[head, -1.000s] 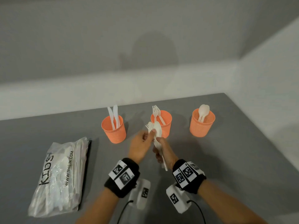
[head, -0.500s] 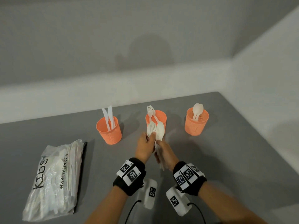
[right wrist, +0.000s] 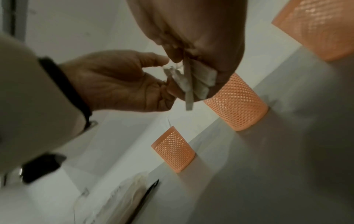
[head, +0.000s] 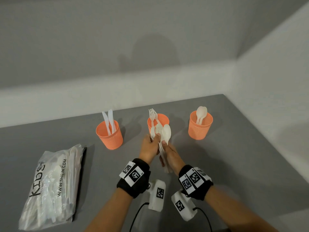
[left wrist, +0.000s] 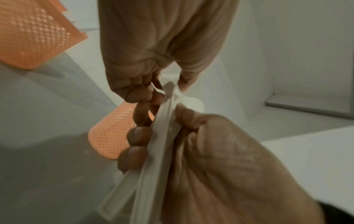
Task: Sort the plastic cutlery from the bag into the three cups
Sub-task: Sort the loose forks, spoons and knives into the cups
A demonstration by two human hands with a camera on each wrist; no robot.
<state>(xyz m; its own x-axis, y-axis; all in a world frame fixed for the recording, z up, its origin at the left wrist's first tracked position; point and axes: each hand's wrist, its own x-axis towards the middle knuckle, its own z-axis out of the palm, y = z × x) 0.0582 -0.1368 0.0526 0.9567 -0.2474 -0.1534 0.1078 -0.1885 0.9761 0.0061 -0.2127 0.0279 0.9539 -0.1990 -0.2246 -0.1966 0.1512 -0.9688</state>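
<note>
Both hands hold a bundle of white plastic cutlery (head: 161, 133) upright over the grey table, just in front of the middle orange mesh cup (head: 163, 118), which holds forks. My right hand (head: 170, 154) grips the handles (left wrist: 153, 151). My left hand (head: 150, 145) pinches the fanned heads, a fork between two spoons, with its thumb on top (right wrist: 164, 68). The left cup (head: 109, 136) holds knives and the right cup (head: 200, 128) holds spoons. The clear bag (head: 51, 186) with more cutlery lies at the left.
A white wall ledge runs behind the cups, and another wall borders the table (head: 234, 156) on the right. Cables hang from the wrist cameras near the table's front edge.
The heads of the bundle have fanned apart under my left thumb. Both hands have stayed in front of the middle cup, and the head view has shifted a little.
</note>
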